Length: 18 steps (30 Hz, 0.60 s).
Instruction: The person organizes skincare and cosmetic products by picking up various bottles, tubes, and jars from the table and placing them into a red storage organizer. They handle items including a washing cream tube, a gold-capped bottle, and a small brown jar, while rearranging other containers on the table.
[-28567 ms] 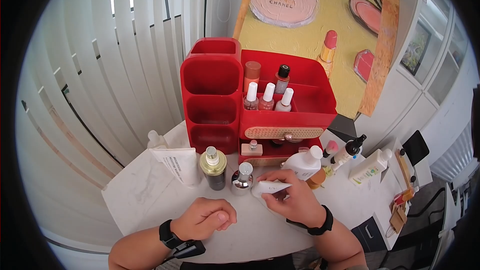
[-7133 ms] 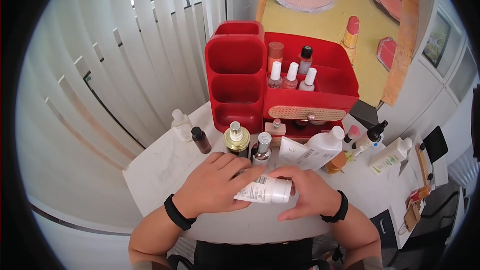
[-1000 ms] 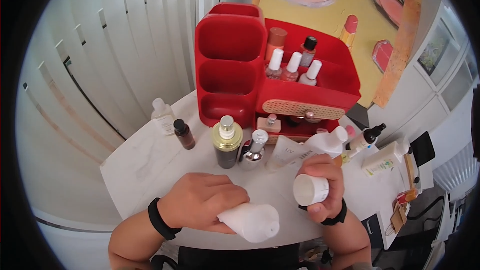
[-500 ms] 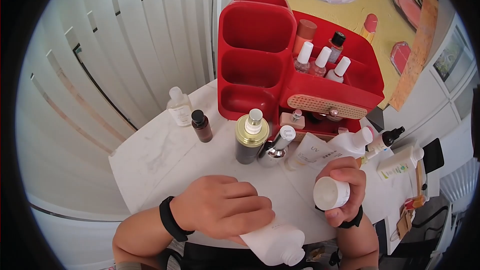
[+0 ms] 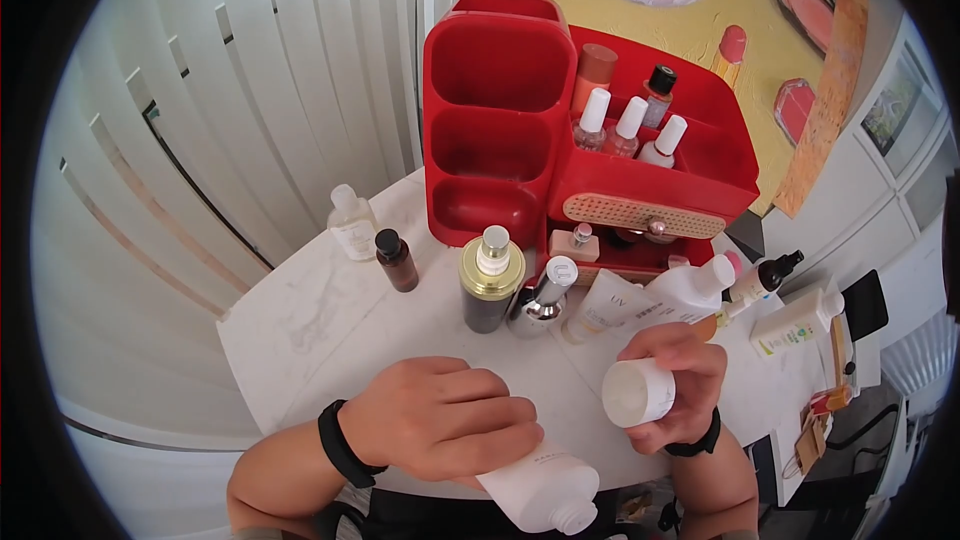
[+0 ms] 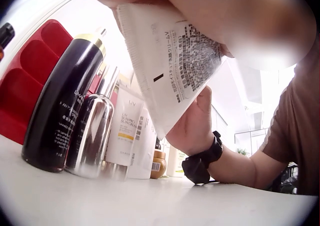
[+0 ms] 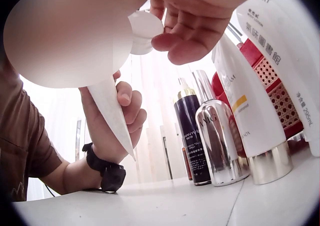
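Your clear bottle (image 5: pixel 353 232) and brown bottle (image 5: pixel 400 270) stand on the table (image 5: pixel 310 340), far left. Your left hand (image 5: pixel 440 420) grips the white tube (image 5: pixel 543 488) near the front edge, bare neck toward you. Right: your right hand (image 5: pixel 692 380) pinches the white cap (image 5: pixel 636 393), apart from the tube.

Light is bright and even, whitest through the blinds (image 5: pixel 330 130) left of the red organizer (image 5: pixel 600 178); the silver bottle (image 5: pixel 543 302) in front of it gleams, the white tube (image 5: pixel 545 488) shades softly. Fisheye curves every view into dark corners; both wrist pictures carry blown-out backgrounds and a blurred round patch.
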Each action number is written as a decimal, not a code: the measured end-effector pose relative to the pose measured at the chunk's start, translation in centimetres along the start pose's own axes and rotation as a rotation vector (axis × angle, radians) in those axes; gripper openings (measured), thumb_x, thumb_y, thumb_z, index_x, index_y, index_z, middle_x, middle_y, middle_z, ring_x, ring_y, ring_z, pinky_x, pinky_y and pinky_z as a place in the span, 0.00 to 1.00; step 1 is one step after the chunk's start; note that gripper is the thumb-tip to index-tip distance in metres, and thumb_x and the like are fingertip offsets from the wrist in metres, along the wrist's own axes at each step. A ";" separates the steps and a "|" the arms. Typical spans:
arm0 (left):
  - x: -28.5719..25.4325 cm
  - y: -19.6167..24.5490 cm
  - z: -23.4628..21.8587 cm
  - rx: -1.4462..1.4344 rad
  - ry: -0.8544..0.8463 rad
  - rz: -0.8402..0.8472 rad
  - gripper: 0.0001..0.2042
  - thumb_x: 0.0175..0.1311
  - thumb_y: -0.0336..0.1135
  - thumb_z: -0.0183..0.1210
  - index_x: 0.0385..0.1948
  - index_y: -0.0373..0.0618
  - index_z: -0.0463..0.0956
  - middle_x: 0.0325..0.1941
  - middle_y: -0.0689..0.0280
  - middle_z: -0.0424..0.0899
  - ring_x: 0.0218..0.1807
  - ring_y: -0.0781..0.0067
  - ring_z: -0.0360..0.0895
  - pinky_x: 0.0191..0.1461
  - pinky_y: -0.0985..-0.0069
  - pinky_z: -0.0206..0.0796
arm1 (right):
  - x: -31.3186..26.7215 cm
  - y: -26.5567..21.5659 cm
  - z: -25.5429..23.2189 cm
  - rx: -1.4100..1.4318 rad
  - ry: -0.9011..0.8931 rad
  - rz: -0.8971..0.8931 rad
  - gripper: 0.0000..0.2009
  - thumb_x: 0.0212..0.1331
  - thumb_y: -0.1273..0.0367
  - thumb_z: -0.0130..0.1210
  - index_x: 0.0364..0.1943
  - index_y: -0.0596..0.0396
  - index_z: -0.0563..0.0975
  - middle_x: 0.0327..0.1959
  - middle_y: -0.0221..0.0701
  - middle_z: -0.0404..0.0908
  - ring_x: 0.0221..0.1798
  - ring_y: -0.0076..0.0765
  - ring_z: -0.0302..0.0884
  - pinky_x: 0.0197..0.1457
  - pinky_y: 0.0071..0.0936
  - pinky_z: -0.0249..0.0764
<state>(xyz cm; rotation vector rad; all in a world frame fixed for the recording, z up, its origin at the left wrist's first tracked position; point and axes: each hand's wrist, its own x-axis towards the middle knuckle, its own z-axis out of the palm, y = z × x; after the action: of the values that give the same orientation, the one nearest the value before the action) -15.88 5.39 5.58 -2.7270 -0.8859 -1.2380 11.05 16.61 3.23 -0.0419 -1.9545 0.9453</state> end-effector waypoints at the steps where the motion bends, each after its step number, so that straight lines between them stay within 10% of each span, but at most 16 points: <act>1: 0.1 -0.1 -0.1 0.019 -0.010 0.009 0.13 0.59 0.40 0.66 0.41 0.47 0.78 0.42 0.66 0.88 0.33 0.67 0.83 0.28 0.76 0.72 | 0.0 0.0 -0.2 -0.004 -0.026 0.012 0.33 0.44 0.67 0.76 0.58 0.50 0.72 0.48 0.41 0.80 0.45 0.39 0.82 0.47 0.33 0.79; 18: 0.6 -0.3 0.1 0.157 -0.155 -0.316 0.25 0.60 0.53 0.68 0.51 0.48 0.76 0.32 0.69 0.82 0.30 0.67 0.82 0.31 0.72 0.73 | 0.4 -0.6 0.0 -0.119 -0.104 0.017 0.31 0.42 0.73 0.69 0.58 0.45 0.78 0.54 0.41 0.77 0.48 0.41 0.82 0.51 0.32 0.80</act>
<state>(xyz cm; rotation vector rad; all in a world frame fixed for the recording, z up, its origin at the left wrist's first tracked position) -15.65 5.99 5.85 -2.6579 -1.4101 -0.9510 11.03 16.30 3.89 -0.0788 -2.1081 0.8555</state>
